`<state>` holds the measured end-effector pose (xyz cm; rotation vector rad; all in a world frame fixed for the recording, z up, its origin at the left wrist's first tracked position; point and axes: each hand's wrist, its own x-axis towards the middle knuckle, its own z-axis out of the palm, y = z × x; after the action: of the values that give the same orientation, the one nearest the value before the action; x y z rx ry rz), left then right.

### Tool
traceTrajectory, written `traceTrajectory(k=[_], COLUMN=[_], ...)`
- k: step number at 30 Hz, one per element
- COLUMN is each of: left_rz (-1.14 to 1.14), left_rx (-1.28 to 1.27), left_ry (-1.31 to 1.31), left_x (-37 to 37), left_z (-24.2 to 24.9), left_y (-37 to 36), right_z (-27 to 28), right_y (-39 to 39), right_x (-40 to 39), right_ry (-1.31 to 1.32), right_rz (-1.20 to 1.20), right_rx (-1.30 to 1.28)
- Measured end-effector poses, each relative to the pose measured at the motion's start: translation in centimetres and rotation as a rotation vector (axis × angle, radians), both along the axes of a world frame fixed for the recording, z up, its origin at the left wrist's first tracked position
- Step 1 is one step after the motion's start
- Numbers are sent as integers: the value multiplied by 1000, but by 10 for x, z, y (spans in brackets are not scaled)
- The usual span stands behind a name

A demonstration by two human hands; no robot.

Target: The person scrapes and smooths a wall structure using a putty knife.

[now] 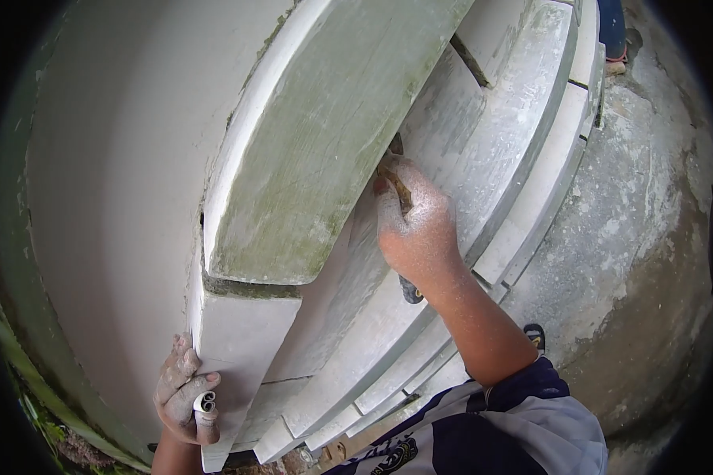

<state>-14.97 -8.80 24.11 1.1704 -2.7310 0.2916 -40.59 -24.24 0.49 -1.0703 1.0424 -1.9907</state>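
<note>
My right hand (417, 218), dusted white, is closed around a scraper (411, 290). The black butt of its handle sticks out below my fist, and a dark blade end shows above, close to the underside edge of a greenish curved slab (317, 134). Most of the tool is hidden by my fingers. At the lower left, my left hand (184, 392) has its fingers curled around a small rolled-up sheet (206, 402). That hand rests against the edge of a white block (242, 332), which adjoins the slab across a dark gap.
Curved, stepped white ledges (523, 95) run below the slab, with dark joints between pieces. A smooth pale wall (111, 158) rises on the left. Rough stained concrete ground (610, 237) lies to the right. Another person's leg (612, 32) shows at the top right.
</note>
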Motion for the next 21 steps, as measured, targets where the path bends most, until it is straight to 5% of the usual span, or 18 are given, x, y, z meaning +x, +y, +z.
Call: traceTrajectory(k=[6,9,21], left_rz=[10,-4,24], left_rx=[4,-3,-13], left_ry=[-17,10,-3], left_x=[1,-2,-5], left_z=[2,0,0], left_y=[2,-1,-1], right_z=[6,-10,-27], right_y=[7,13,2], right_x=[-1,16,16], right_ry=[-166,19,73], right_rz=[178,33,-104], right_rx=[99,-37,-71])
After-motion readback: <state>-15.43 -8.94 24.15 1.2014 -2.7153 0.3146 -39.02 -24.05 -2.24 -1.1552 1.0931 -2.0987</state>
